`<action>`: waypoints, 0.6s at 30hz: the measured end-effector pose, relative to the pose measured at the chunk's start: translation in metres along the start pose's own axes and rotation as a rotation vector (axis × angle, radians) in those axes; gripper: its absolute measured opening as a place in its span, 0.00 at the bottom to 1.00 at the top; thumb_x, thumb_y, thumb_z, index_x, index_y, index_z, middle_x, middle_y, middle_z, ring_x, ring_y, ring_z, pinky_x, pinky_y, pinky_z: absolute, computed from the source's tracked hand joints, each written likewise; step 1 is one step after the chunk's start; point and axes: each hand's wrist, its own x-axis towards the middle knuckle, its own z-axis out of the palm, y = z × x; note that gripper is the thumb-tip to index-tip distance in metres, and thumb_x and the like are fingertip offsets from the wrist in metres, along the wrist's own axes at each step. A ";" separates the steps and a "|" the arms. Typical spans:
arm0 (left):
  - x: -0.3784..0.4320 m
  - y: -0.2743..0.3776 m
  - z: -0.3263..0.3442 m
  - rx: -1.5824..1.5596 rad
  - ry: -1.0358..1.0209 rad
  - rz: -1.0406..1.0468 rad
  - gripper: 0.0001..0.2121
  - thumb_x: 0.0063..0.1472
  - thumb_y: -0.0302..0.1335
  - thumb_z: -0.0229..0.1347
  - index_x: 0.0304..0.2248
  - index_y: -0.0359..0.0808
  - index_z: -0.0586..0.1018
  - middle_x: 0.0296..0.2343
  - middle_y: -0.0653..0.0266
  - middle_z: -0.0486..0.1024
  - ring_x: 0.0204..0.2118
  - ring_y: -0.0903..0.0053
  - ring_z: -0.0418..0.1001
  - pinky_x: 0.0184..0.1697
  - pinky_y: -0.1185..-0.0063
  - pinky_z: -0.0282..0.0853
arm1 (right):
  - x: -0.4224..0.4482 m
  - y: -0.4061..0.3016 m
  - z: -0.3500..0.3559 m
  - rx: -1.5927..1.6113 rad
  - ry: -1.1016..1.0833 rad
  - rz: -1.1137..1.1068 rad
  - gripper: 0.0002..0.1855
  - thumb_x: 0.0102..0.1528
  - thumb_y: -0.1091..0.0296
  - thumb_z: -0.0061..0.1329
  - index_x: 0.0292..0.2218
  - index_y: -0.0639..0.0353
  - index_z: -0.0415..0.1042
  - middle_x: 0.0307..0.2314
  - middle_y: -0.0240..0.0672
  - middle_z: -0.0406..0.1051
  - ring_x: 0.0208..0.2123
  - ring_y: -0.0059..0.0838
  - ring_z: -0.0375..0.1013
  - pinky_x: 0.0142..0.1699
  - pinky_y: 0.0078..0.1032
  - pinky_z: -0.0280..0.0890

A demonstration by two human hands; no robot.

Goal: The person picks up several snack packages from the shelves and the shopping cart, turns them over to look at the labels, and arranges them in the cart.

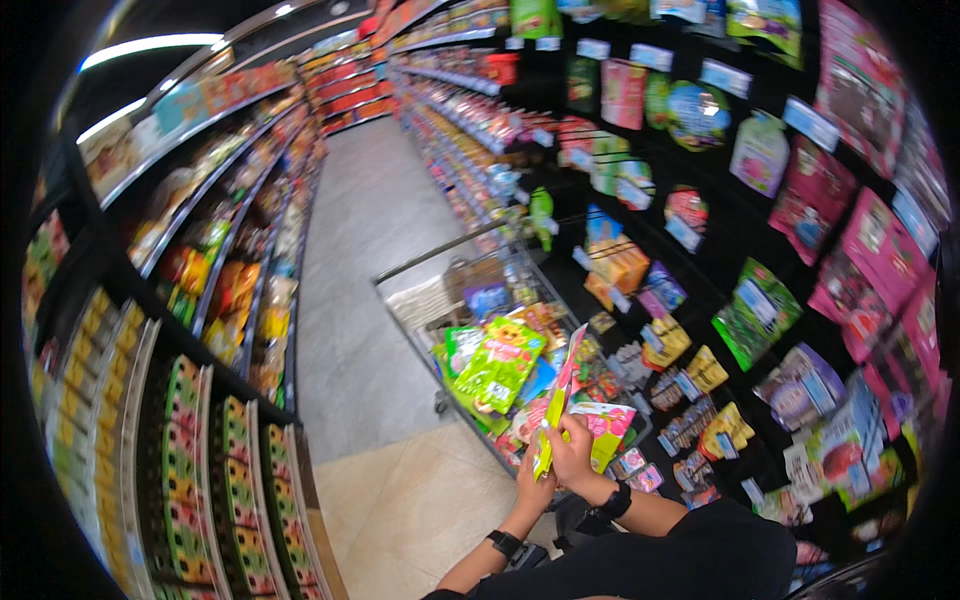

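A thin pink and yellow-green snack pouch (562, 390) is turned nearly edge-on to me. My left hand (535, 480) grips its lower end, and my right hand (574, 448) pinches it from the other side. Both hands are over the near end of a wire shopping cart (429, 259). Just beyond them, a bright green candy bag (501, 366) lies on top of the heap in the cart. Close to my right hand is another pink and green pouch (604, 429); whether the hand touches it is unclear. A blue-purple bag (487, 301) sits farther forward in the cart.
To the right, a black display wall (720, 202) carries hanging pouches and price tags. Stocked shelves (217, 195) line the left side, with small patterned boxes (187, 480) nearer me. Between them, a grey aisle floor (352, 225) runs to red shelving (349, 90).
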 end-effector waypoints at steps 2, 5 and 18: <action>-0.008 0.007 0.012 -0.100 -0.050 0.030 0.20 0.52 0.26 0.44 0.45 0.28 0.59 0.39 0.52 0.64 0.42 0.67 0.63 0.44 0.75 0.57 | -0.003 -0.040 -0.026 -0.034 0.026 -0.169 0.13 0.38 0.73 0.47 0.12 0.60 0.55 0.09 0.35 0.54 0.14 0.33 0.53 0.28 0.27 0.49; -0.015 0.045 0.039 -0.293 -0.180 0.019 0.20 0.53 0.27 0.44 0.45 0.28 0.59 0.39 0.52 0.64 0.42 0.67 0.63 0.44 0.75 0.57 | -0.007 -0.076 -0.069 -0.102 0.093 -0.369 0.13 0.34 0.76 0.46 0.11 0.60 0.53 0.08 0.34 0.53 0.12 0.33 0.52 0.28 0.26 0.48; -0.101 0.256 0.158 -0.943 -0.724 0.022 0.19 0.54 0.30 0.42 0.45 0.28 0.59 0.40 0.54 0.63 0.43 0.69 0.62 0.46 0.75 0.55 | -0.087 -0.146 -0.318 -0.569 0.184 -0.687 0.11 0.38 0.71 0.45 0.29 0.56 0.69 0.27 0.32 0.67 0.31 0.30 0.66 0.44 0.36 0.52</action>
